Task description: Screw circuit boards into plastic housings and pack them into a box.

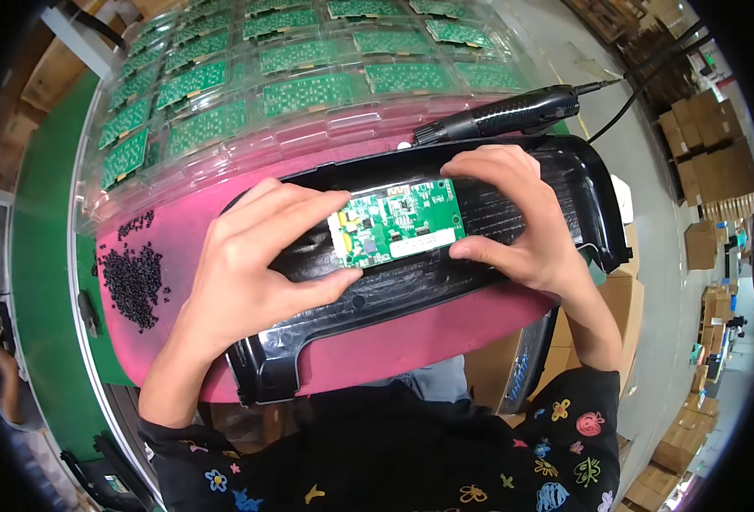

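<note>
Between my two hands is a green circuit board (411, 218) with a white label strip, small chips and yellow parts at its left end. My left hand (258, 256) pinches its left end, thumb below and fingers above. At the right end, my right hand (513, 213) grips the board's corners between thumb and fingers. Beneath the board lies a long black plastic housing (530, 196), its hollow side up. Whether the board touches the housing's floor I cannot tell.
A pink mat (411, 333) lies under the housing. Clear trays (326, 119) of green boards stand behind. A black electric screwdriver (505, 117) with a cord rests beyond the housing. At left is a pile of small black screws (134, 282). Cardboard boxes (710, 141) stand at right.
</note>
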`<state>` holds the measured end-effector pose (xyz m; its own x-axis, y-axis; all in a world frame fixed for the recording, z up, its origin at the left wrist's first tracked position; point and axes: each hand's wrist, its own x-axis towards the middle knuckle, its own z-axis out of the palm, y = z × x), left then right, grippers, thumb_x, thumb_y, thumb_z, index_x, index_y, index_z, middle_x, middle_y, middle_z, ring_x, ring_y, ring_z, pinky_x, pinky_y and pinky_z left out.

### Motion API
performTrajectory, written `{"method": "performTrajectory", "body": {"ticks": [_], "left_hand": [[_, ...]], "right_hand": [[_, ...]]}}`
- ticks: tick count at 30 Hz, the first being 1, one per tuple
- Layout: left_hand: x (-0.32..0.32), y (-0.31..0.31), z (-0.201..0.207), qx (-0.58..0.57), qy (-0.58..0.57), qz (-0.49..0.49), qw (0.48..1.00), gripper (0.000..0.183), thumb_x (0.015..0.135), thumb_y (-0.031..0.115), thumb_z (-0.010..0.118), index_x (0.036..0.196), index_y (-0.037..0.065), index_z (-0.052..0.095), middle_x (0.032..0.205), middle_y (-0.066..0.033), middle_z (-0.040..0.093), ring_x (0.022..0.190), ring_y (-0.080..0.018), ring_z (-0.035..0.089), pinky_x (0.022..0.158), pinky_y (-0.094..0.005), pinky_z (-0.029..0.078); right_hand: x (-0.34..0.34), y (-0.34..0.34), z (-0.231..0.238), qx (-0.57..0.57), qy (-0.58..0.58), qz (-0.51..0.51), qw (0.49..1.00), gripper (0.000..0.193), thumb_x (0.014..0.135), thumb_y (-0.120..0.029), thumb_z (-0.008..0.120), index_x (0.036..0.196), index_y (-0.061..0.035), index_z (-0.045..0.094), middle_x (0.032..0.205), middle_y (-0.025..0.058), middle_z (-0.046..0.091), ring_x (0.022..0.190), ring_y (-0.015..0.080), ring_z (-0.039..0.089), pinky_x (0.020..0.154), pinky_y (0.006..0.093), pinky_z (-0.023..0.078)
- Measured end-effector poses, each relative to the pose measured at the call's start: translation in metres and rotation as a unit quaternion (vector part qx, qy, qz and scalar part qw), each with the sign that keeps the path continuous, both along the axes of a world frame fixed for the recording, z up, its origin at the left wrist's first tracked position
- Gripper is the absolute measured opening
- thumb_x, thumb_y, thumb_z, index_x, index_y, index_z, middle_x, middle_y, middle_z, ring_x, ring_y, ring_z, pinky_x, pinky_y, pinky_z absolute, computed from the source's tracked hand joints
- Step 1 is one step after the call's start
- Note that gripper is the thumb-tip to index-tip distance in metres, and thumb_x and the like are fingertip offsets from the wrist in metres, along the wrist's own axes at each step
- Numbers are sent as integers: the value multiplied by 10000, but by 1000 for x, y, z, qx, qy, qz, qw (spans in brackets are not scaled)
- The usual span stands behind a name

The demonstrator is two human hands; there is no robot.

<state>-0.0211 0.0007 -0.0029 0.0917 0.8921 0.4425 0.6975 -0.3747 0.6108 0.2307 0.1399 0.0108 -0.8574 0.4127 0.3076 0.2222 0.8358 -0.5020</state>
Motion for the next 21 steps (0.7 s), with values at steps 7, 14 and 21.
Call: {"method": "performTrajectory", "body": {"ticks": [7,14,21], "left_hand": [[6,0,-3,-116,101,-2,988,526,604,179,847,1078,31,673,1027,-81,636,873,-255,598,723,-349,524],[10,2,-1,-130,148,1,980,517,614,204,839,1073,42,665,1050,-59,597,859,-236,589,682,-337,531],[11,1,-3,-130,161,11,978,517,608,212,839,1058,39,655,1042,-62,594,868,-242,589,693,-344,529]], "right_hand": [[2,7,-26,-62,-9,43,997,537,654,-218,842,1110,-44,617,1188,76,591,1139,298,497,986,417,397],[3,3,-31,-60,-39,20,997,520,663,-201,832,1108,-44,615,1225,92,550,1145,313,477,1006,419,374],[0,3,-33,-57,-31,22,998,514,673,-190,825,1117,-45,610,1214,96,551,1134,315,482,988,414,384]]}}
